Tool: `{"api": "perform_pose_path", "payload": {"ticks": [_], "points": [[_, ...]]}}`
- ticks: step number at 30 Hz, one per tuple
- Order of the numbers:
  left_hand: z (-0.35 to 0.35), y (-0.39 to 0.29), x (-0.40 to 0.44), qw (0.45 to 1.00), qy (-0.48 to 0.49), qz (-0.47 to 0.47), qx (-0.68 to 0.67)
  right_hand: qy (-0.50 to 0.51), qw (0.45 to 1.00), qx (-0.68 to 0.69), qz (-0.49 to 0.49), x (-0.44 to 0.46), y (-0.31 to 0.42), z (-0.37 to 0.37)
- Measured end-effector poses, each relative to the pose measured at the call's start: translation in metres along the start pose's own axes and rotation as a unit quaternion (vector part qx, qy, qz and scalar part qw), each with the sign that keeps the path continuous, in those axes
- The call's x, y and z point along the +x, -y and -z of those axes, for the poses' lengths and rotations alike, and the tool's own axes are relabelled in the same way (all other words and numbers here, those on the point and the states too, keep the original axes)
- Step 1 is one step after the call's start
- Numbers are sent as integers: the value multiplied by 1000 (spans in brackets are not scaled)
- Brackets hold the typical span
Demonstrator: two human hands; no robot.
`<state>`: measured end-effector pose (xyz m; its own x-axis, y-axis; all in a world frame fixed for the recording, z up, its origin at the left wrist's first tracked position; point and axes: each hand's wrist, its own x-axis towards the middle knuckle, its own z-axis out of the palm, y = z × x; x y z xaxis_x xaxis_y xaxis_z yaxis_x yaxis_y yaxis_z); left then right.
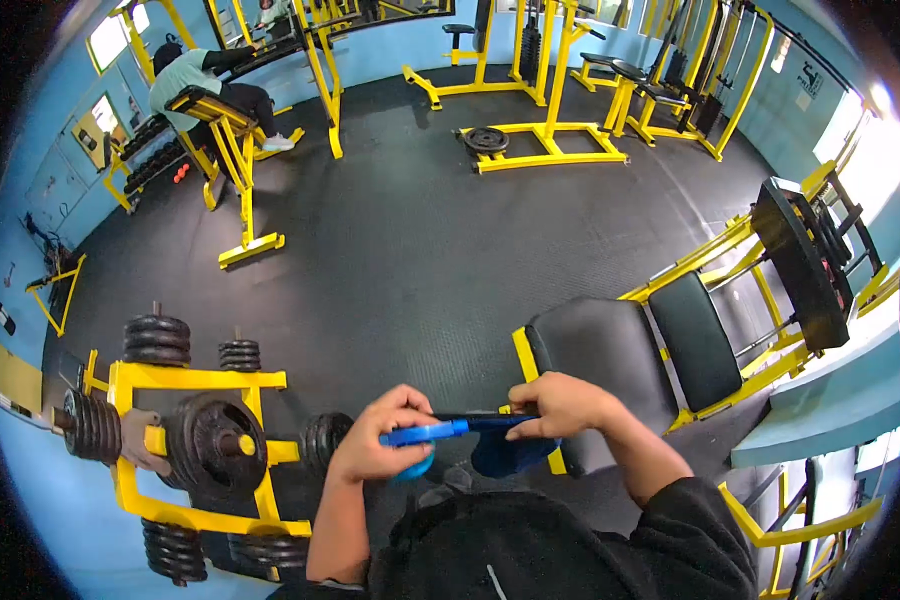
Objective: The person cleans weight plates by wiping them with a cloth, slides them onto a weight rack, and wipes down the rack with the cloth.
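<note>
In front of my chest, my left hand [388, 435] is closed round a bright blue, band-like piece [425, 432]. A rounded lighter-blue part [416, 467] shows just beneath those fingers. My right hand [560, 405] pinches the other end of a dark, strap-like edge that stretches across to the left hand. Below the right fingers hangs a dark blue, soft-looking part [510, 452]. Whether these blue parts are one thing I cannot tell. Both forearms come out of black sleeves.
A yellow rack with black weight plates [215, 445] stands at left. On the right is a yellow-framed machine with a black padded seat [600, 370]. A person [195, 80] sits on a machine at the back left. Dark rubber floor [400, 240] lies ahead.
</note>
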<state>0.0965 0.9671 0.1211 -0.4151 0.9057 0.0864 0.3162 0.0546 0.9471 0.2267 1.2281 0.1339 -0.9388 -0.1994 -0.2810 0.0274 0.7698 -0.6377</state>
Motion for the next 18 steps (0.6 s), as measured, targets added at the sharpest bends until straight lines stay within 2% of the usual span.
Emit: {"api": "perform_pose_path", "payload": {"ticks": [2, 3, 4, 5, 6, 7, 8, 9, 10, 11, 13, 15, 16, 17, 18], "points": [[39, -13, 26, 999, 8, -44, 20, 41, 995, 89, 19, 8, 18, 31], [53, -21, 40, 999, 5, -53, 8, 13, 983, 158, 97, 10, 25, 44], [66, -33, 51, 998, 7, -55, 7, 11, 983, 157, 94, 15, 20, 56], [78, -47, 61, 997, 11, -81, 3, 6, 935, 296, 197, 23, 10, 67], [89, -57, 73, 994, 10, -105, 1, 5, 856, 425, 296, 37, 1, 74], [98, -64, 85, 995, 0, -104, 3, -153, 802, 508, 275, 61, -8, 67], [105, -70, 96, 992, 4, -118, -42, -299, 720, 577, 243, 93, -21, 55], [112, -72, 106, 988, 3, -130, -86, -232, 692, 672, 120, 136, -42, 49], [120, -66, 120, 983, 12, -171, -69, -346, 838, 387, 170, 169, -42, 18], [127, -59, 130, 982, 6, -185, -31, -342, 834, 401, 163, 178, 0, 10], [140, -42, 143, 988, -20, -143, 62, -308, 837, 419, 171, 193, 57, 11], [163, -16, 145, 994, -25, -94, 57, -383, 895, 191, 123, 219, 74, 7], [178, -3, 148, 995, -24, -64, 74, -367, 898, 199, 140, 233, 72, 5], [195, 10, 151, 994, -43, -52, 84, -367, 905, 134, 171, 246, 65, 6], [208, 25, 152, 997, -49, -27, 53, -355, 905, 143, 188, 269, 66, 10]]}}
